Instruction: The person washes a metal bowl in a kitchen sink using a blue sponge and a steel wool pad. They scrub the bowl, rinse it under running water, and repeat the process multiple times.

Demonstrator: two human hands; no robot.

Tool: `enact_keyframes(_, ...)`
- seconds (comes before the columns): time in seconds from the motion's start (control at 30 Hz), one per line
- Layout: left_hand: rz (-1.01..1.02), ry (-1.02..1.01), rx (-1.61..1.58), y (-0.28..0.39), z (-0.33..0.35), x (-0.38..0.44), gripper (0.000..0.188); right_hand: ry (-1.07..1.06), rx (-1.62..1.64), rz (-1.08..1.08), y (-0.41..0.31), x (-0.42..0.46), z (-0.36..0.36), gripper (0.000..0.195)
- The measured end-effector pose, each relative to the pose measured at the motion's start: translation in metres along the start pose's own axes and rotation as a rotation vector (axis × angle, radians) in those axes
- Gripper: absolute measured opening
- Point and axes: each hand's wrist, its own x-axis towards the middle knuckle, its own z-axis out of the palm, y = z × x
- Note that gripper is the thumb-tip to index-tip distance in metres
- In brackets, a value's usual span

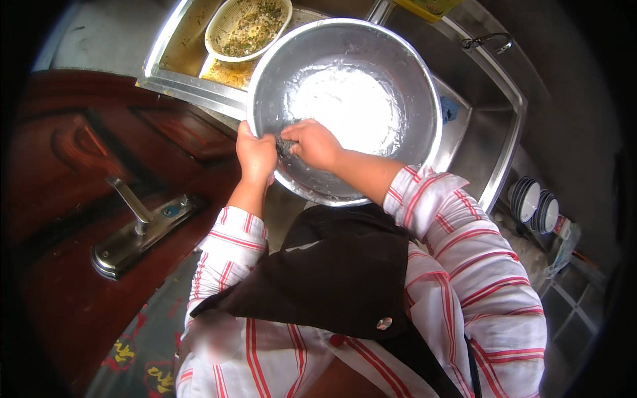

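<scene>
A large round stainless steel basin [348,44] tilts towards me over the front of the sink. My left hand [257,154] grips its rim on the left side, thumb on top. Inside that rim, my right hand [314,144] presses a dark steel wool scrubber [284,145] against the basin's inner wall. The fingers of this hand partly cover the scrubber. Glare whitens the basin's bottom, so I cannot tell whether water lies there. Small wet flecks dot the inner wall.
Behind the basin is a stainless steel sink [497,144] with a faucet [487,42]. A strainer basket [214,32] with food scraps sits in its left part. On the left stands a dark red door with a metal handle [130,209]. Stacked bowls [526,201] are at right.
</scene>
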Motion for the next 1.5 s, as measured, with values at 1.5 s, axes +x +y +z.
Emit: enact_keyframes(1.5, 0.068, 0.011, 0.186, 0.002, 0.003, 0.012, 0.029, 0.217, -0.095, 0.237, 0.012, 0.075, -0.004, 0.009)
